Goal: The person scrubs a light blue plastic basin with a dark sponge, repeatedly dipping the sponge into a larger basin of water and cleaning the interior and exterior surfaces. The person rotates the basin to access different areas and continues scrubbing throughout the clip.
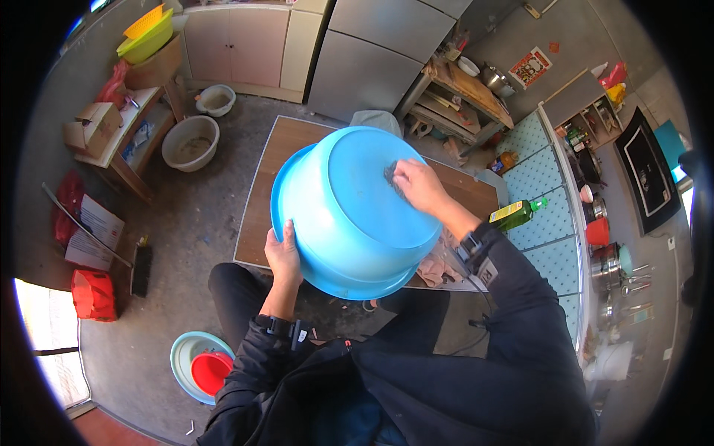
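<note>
A large blue plastic basin is tilted with its round underside facing up, above a low brown table. My left hand grips its rim at the lower left, thumb on the outer wall. My right hand holds a dark wire scouring pad against the basin's underside. Right of the basin, a green pump bottle with a label stands near my right sleeve. A pinkish cloth lies on the table by the basin's lower right edge.
At the lower left, a red bowl sits inside a pale green basin on the floor. Two whitish basins stand upper left, by a wooden bench. A broom is at left. Right runs a blue-tiled counter with cookware.
</note>
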Tool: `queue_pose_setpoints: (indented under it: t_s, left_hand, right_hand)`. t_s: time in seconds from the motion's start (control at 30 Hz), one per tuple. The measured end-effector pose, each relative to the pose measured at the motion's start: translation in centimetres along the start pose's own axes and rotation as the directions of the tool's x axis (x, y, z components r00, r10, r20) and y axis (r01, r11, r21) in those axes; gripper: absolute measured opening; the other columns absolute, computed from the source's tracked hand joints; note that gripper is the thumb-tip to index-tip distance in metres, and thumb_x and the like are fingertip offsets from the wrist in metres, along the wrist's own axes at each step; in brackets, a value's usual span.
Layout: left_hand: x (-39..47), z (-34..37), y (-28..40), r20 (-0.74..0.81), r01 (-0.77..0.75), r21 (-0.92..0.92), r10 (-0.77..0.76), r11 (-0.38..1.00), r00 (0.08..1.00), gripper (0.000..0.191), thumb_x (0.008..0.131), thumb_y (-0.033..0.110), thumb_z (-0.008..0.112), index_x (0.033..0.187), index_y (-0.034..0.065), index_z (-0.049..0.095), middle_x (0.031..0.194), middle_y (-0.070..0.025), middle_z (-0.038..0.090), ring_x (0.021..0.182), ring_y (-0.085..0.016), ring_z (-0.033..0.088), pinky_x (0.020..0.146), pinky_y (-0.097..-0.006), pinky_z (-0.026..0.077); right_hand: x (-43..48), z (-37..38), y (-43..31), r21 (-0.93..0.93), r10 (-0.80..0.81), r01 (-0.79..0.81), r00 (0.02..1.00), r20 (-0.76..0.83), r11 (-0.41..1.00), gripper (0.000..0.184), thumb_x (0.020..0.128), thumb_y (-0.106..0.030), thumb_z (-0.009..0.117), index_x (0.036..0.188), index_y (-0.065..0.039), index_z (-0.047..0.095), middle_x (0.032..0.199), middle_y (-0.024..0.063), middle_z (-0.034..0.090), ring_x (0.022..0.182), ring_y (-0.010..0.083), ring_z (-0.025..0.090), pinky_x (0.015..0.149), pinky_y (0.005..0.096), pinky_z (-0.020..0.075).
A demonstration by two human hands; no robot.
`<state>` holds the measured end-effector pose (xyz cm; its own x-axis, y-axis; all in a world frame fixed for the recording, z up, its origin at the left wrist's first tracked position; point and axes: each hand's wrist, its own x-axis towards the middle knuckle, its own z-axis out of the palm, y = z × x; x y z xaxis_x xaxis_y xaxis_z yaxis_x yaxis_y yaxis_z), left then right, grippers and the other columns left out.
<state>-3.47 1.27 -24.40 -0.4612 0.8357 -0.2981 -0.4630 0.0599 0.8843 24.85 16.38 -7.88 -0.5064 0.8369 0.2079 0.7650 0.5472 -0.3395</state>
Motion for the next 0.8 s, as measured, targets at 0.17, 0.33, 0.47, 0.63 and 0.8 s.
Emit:
queue_pose_setpoints:
  t_s: [0.17,0.33,0.47,0.63,0.8]
  left_hand:
    - [0.0,-0.2,-0.4,-0.010,0.008,0.023,-0.008,1.000,1.000,0.042,0.108,0.036,0.070,0.126,-0.0017,0.064,0.114,-0.0102,0.075,0.100,-0.017,0.069,0.092,-0.0357,0.058]
    - [0.2,-0.2,-0.6,0.024,-0.007,-0.074,0.009,0.997,1.000,0.042,0.108,0.035,0.069,0.127,-0.0018,0.063,0.115,-0.0098,0.075,0.100,-0.017,0.068,0.093,-0.0355,0.058]
    - [-0.1,-0.1,-0.2,0.003,0.028,-0.029,-0.027,0.999,1.000,0.042,0.108,0.035,0.070,0.127,-0.0020,0.063,0.116,-0.0096,0.074,0.101,-0.017,0.068,0.093,-0.0350,0.057]
    - [-0.3,0.1,0.2,0.008,-0.018,-0.036,0.018,0.999,1.000,0.042,0.108,0.036,0.070,0.125,-0.0017,0.063,0.115,-0.0094,0.074,0.100,-0.016,0.068,0.092,-0.0341,0.057]
    - [-0.2,0.2,-0.2,-0.009,-0.025,-0.015,0.025,1.000,1.000,0.040,0.108,0.036,0.070,0.123,-0.0014,0.064,0.113,-0.0094,0.075,0.098,-0.017,0.069,0.091,-0.0342,0.057]
  right_hand:
    - [-4.8,-1.1,-2.8,0.084,-0.010,0.002,0.996,0.092,0.996,0.010,0.097,-0.014,0.070,0.097,-0.007,0.063,0.092,0.0162,0.063,0.092,0.0411,0.065,0.078,0.0492,0.0520]
    - [-1.4,-0.2,-1.9,-0.008,-0.037,0.038,0.997,0.070,0.999,0.013,0.097,-0.017,0.070,0.098,-0.006,0.063,0.095,0.0183,0.066,0.091,0.0435,0.065,0.079,0.0519,0.0517]
    - [3.4,0.8,1.1,-0.080,0.103,-0.095,0.990,0.099,0.992,0.014,0.099,-0.020,0.068,0.100,-0.007,0.065,0.097,0.0209,0.070,0.093,0.0448,0.066,0.081,0.0553,0.0512]
    - [7.3,2.0,3.5,-0.161,0.106,-0.116,0.992,-0.069,0.980,0.012,0.100,-0.018,0.067,0.098,-0.006,0.065,0.098,0.0207,0.070,0.095,0.0443,0.067,0.082,0.0547,0.0522]
    - [5.1,2.4,0.0,0.001,-0.110,0.110,0.994,-0.023,0.994,0.008,0.097,-0.014,0.070,0.101,-0.009,0.065,0.097,0.0170,0.066,0.094,0.0424,0.066,0.081,0.0528,0.0528]
